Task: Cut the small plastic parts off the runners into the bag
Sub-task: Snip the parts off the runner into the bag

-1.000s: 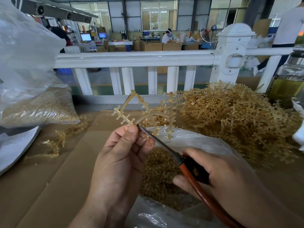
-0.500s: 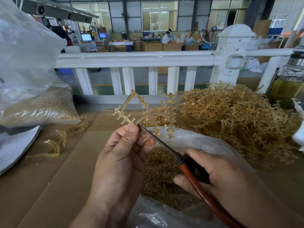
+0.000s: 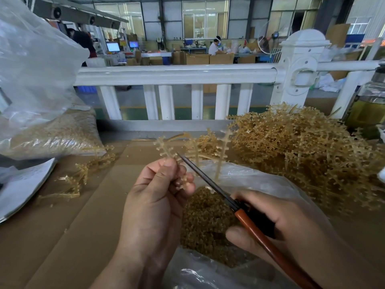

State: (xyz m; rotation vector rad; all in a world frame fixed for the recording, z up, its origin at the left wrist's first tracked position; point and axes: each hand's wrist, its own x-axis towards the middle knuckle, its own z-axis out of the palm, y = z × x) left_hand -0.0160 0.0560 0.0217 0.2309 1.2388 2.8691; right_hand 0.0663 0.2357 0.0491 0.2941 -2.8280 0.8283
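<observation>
Brown cardboard-covered counter (image 3: 83, 236) carries everything. Far right on it is a big tangled heap of amber plastic runners (image 3: 302, 163), which we take to be uncut stock. The clear plastic bag (image 3: 260, 182) lies open in front of us between both hands, with a mound of cut amber parts (image 3: 206, 222) inside. Well to the left, a few loose amber runners (image 3: 77, 180) lie on the cardboard near a filled clear sack of parts (image 3: 52, 134).

Our left hand (image 3: 154, 203) holds one amber plastic runner frame (image 3: 165, 149) above the bag mouth, thumb and fingers (image 3: 179, 195) clamped on one branch. Our right hand (image 3: 291, 232) has its fingers curled tight round the orange-handled cutters (image 3: 248, 222).

Step in hand, as we read it: mid-trim of the held frame, with parts dropping straight into the bag. The dark blades look nearly together. We cannot tell whether a part sits between them. The blade tip is just beside the left thumb.

Orientation: the frame stands up from the left fingers, with its branches pointing up and away toward the white railing (image 3: 177, 75). Each branch's long axis is roughly upright, and they fan out slightly. The frame is blurred, so the part count is unreadable. The cutters' long axis runs diagonally, handles lower right and tip upper left.

Next move calls for:
- feeding the next stub into the blades
- keeping it over the bag mouth
- keeping the thumb off the blade line
</observation>
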